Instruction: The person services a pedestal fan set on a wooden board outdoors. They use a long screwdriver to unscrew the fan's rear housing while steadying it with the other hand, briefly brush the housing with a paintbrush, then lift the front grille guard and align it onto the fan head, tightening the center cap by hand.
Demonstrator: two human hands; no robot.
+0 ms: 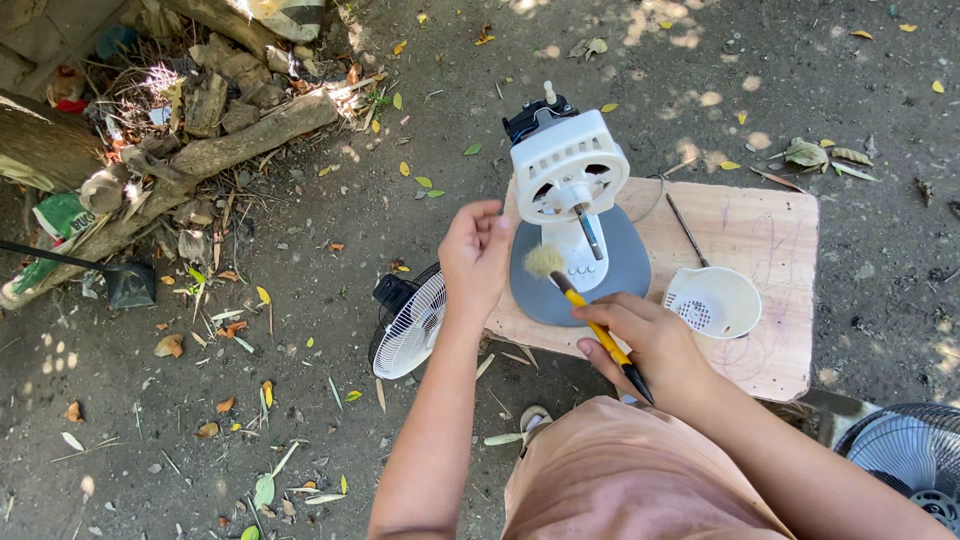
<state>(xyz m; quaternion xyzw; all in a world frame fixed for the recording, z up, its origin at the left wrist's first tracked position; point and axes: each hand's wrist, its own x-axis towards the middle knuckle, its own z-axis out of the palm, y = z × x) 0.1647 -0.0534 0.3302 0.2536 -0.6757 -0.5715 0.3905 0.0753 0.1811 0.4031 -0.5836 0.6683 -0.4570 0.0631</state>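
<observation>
The stripped fan body (572,215), white motor housing on a grey base, stands upright on the wooden desk (775,340). The left hand (475,255) grips its left side, fingers curled around it. The right hand (650,340), nearer the person than the fan, pinches a yellow-handled brush (590,320) whose bristles meet the grey base below the motor. A hard stroke could tip the top-heavy fan toward the desk's near edge. The loose white rear cover (715,300), right of the fan, could get knocked off by the elbow. Dust may blow into the open motor vents.
</observation>
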